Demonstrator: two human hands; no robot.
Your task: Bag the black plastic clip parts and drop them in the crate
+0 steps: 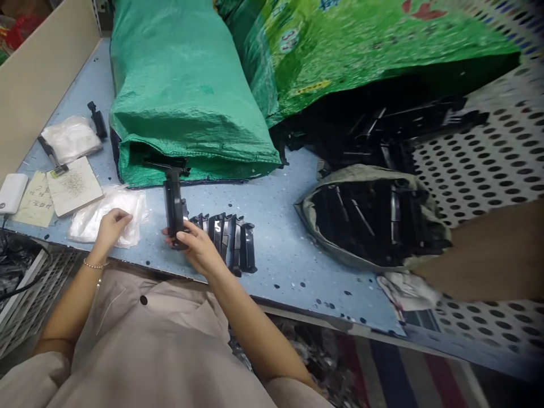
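Note:
My right hand is closed around the lower end of a black plastic clamp-like holder, which stands upright just above the table. Beside that hand, several similar black plastic parts lie in a slanting row. My left hand rests over a pile of clear plastic bags, thumb and fingertips pinched together at the top bag. How much of the film is between the fingertips is hard to make out.
A green woven sack and a printed green sack stand behind. An open grey-green bag of black parts sits right. A square board, more clear bags and a white box lie left.

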